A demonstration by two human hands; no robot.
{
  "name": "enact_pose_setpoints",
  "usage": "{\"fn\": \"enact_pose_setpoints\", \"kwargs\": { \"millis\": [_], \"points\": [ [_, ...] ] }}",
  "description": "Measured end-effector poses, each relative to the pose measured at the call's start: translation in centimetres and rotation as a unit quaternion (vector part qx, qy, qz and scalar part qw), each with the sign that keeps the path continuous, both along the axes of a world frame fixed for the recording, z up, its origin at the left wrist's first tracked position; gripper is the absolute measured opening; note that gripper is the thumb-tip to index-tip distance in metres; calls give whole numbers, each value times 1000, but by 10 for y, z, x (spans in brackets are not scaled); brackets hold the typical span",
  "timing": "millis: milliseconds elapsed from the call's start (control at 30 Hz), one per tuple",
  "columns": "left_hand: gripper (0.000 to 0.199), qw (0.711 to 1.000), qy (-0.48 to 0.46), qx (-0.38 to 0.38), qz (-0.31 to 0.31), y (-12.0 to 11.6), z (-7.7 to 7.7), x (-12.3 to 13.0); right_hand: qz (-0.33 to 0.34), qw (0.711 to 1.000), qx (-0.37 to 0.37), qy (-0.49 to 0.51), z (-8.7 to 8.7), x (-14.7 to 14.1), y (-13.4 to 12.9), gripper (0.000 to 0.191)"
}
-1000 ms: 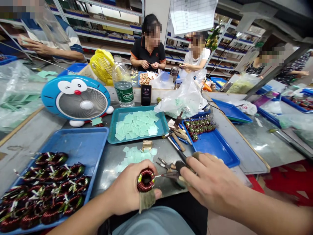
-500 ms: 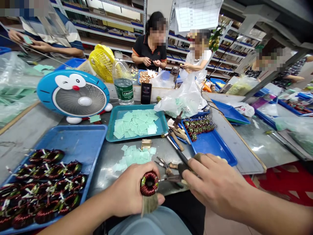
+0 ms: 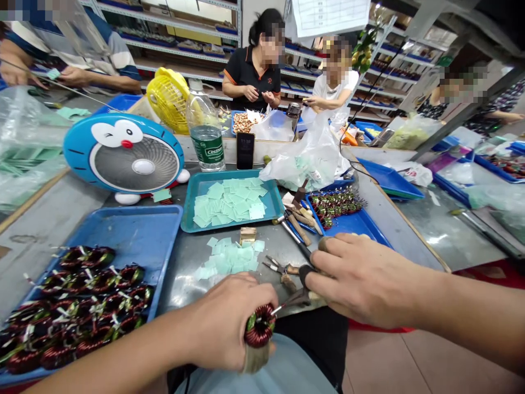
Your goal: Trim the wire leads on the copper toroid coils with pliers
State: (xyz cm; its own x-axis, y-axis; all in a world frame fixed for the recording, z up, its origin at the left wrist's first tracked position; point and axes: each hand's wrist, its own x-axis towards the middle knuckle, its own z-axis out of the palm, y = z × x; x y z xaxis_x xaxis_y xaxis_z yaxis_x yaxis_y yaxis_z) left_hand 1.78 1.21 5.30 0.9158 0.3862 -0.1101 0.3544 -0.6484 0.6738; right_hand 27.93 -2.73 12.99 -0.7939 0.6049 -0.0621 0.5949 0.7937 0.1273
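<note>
Here at lower left, your blue tray (image 3: 135, 231) carries rows of dark wound coils (image 3: 92, 328); then, at lower centre, your left hand (image 3: 225, 320) curls its fingers round the copper-red coil (image 3: 261, 330), a pale wire end (image 3: 278, 310) poking out rightward, right by the nose of a dark tool (image 3: 298, 298). Right of centre, your right hand (image 3: 359, 273) grips that tool, just in front of a second blue tray (image 3: 367, 227).

Wound coil (image 3: 260, 330) gripped in left hand (image 3: 225, 323), pliers (image 3: 301, 297) held in right hand (image 3: 356, 276), green slips (image 3: 233, 258) scattered beyond left hand, blue tray (image 3: 135, 232) placed left of both hands.
</note>
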Motion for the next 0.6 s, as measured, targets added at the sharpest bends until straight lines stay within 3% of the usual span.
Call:
{"fn": "enact_pose_setpoints", "kwargs": {
  "millis": [200,333,467,600],
  "points": [
    [34,999,-34,-24,31,4,-12,-1,-27,1000,7,6,-6,3,1,8],
    [43,987,-129,-58,71,10,-25,-7,-69,996,30,53,-20,4,-11,5],
    [62,964,-182,-111,159,10,-42,-16,-217,947,-2,237,-68,2,-36,8],
    [70,935,-202,-183,227,5,-54,-19,-302,908,-11,289,-119,0,-44,15]
  ]
}}
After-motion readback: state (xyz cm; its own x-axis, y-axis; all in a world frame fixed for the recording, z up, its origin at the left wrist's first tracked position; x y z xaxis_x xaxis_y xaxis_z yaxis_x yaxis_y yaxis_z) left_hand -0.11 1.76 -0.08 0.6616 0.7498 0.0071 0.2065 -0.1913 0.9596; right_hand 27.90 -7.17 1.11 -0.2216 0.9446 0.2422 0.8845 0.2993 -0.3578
